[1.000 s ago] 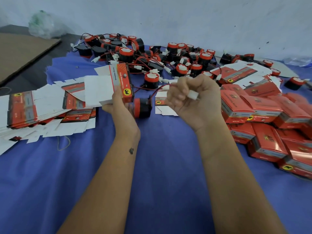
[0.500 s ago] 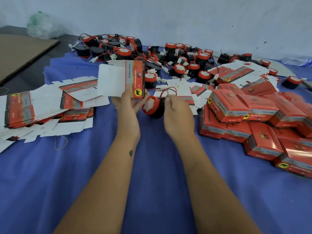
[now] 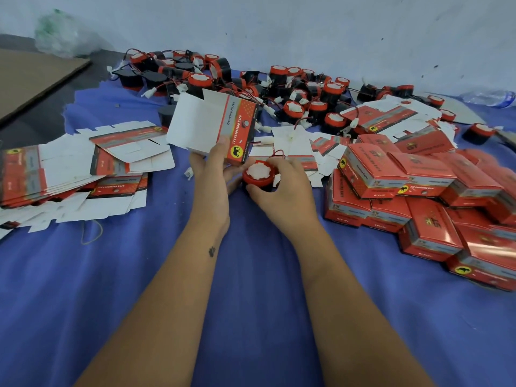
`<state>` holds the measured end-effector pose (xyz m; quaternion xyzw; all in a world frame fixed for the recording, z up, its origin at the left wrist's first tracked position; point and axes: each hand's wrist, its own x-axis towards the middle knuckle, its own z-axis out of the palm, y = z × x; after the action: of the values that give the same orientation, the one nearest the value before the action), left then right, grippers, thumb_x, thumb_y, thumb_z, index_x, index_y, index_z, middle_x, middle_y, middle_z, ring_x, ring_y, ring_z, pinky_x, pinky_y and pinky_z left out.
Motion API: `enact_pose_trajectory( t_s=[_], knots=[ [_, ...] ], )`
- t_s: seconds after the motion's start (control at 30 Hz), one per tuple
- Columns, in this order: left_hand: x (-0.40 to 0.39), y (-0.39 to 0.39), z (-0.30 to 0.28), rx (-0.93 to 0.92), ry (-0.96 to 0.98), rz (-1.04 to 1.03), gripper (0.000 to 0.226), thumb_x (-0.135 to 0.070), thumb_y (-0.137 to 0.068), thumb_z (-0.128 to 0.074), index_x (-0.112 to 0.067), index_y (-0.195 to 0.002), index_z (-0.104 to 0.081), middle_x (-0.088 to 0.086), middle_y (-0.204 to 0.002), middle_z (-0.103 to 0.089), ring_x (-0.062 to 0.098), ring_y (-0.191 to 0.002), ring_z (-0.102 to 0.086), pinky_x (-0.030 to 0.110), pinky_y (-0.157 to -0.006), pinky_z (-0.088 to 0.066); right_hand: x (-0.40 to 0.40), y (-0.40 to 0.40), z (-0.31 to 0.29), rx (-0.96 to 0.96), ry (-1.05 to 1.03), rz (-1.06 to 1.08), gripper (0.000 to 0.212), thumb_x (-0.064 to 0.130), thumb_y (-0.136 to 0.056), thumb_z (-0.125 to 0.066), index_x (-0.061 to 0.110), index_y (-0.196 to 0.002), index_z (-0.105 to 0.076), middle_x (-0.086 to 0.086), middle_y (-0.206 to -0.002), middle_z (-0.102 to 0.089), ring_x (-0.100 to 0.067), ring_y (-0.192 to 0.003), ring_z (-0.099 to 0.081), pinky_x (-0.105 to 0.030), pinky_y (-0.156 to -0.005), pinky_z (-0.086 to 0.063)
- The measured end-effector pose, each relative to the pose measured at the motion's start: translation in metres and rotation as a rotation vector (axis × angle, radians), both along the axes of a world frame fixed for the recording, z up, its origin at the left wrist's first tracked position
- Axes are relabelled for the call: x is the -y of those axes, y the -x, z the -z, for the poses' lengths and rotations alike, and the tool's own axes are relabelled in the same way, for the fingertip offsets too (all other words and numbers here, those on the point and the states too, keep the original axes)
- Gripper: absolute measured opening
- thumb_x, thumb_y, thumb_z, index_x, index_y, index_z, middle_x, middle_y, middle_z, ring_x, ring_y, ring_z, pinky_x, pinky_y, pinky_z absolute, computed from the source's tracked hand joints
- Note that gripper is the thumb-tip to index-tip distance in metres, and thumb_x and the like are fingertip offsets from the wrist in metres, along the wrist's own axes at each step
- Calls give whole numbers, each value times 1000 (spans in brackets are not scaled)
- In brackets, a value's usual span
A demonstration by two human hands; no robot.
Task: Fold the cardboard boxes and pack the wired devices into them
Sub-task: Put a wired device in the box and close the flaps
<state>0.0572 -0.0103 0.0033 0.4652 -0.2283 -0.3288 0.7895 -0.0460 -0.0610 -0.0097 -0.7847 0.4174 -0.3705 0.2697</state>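
Note:
My left hand (image 3: pixel 213 174) holds an unfolded red and white cardboard box (image 3: pixel 215 125) by its lower edge, thumb on the red printed panel. Just to its right my right hand (image 3: pixel 282 188) grips a round wired device (image 3: pixel 258 175), red rim with a white centre and black body, its red wire looping up behind. The device sits right below the box's lower corner. A heap of the same wired devices (image 3: pixel 293 90) lies at the back of the blue cloth (image 3: pixel 251 303).
Flat unfolded boxes (image 3: pixel 69 174) are stacked at the left. Closed red boxes (image 3: pixel 424 202) are piled at the right. A brown cardboard sheet (image 3: pixel 30 76) and a plastic bag (image 3: pixel 60 34) lie at the far left, a plastic bottle (image 3: pixel 488 97) at the far right.
My right hand came down from mid-air and took hold of the device beside my left hand. The flat box has tilted and opened out a little.

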Motion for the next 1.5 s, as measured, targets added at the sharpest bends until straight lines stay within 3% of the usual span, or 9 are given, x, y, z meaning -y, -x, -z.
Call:
enact_pose_trajectory(
  t_s=[0.17,0.27,0.43,0.53,0.67,0.93,1.07,1.37,1.5],
  knots=[
    [0,-2,8,326,-140,-267,53,-37,-76,-81,-27,-112,-43,-19,-103,-60,-15,-89,-60,7,-68,-47,-1,1,-3,189,81,159,48,22,-75,-80,16,-116,-56,12,-104,-43,-4,-95,-48,-5,-79,-40],
    [-2,-7,12,480,-238,-342,61,-40,-72,-87,-28,-113,-44,-20,-100,-58,-8,-90,-59,5,-64,-45,-5,2,-9,298,246,257,50,18,-74,-80,7,-117,-56,1,-110,-46,-11,-98,-48,-15,-83,-44],
    [-1,-8,14,616,-266,-285,57,-28,-69,-88,-27,-113,-51,-15,-99,-62,1,-86,-60,7,-61,-44,-12,3,-16,431,393,228,53,11,-71,-81,0,-117,-57,-13,-112,-53,-9,-100,-48,-10,-85,-41],
    [-2,-5,15,603,-230,-160,58,-22,-68,-85,-26,-115,-51,-18,-102,-64,-4,-92,-62,11,-70,-48,-17,-1,-17,367,397,138,54,12,-72,-83,-1,-119,-59,-12,-113,-56,-18,-102,-54,-19,-89,-46],
    [-3,-2,15,576,-192,-77,59,-24,-65,-78,-30,-116,-48,-22,-105,-65,-8,-98,-63,16,-79,-53,-19,-3,-16,329,382,87,55,11,-73,-83,-1,-121,-59,-12,-114,-58,-5,-105,-47,-5,-91,-36],
    [-2,-3,18,611,-212,-42,61,-10,-71,-84,-46,-101,-44,-25,-101,-61,-20,-90,-57,1,-71,-45,-14,-2,-13,322,256,150,59,27,-72,-84,11,-124,-60,4,-111,-54,-7,-101,-51,-7,-84,-40],
    [-1,-2,18,606,-231,-26,59,-13,-71,-84,-46,-99,-43,-23,-98,-59,-14,-89,-60,9,-74,-49,-14,-3,-11,311,230,142,56,36,-80,-77,15,-127,-57,16,-104,-49,9,-94,-43,2,-81,-33],
    [-1,-9,13,421,-237,-98,36,-25,-93,-65,-31,-128,-56,-14,-115,-65,5,-105,-62,24,-87,-51,-16,0,-14,456,156,167,23,18,-93,-49,12,-107,-66,11,-88,-61,-8,-83,-58,-29,-76,-50],
    [-1,-11,12,304,-222,-112,33,-26,-95,-60,-28,-128,-61,-9,-116,-68,9,-108,-64,30,-93,-52,-14,5,-14,187,318,185,23,10,-92,-52,11,-107,-69,0,-90,-64,-15,-84,-56,-36,-70,-48]
  ],
)
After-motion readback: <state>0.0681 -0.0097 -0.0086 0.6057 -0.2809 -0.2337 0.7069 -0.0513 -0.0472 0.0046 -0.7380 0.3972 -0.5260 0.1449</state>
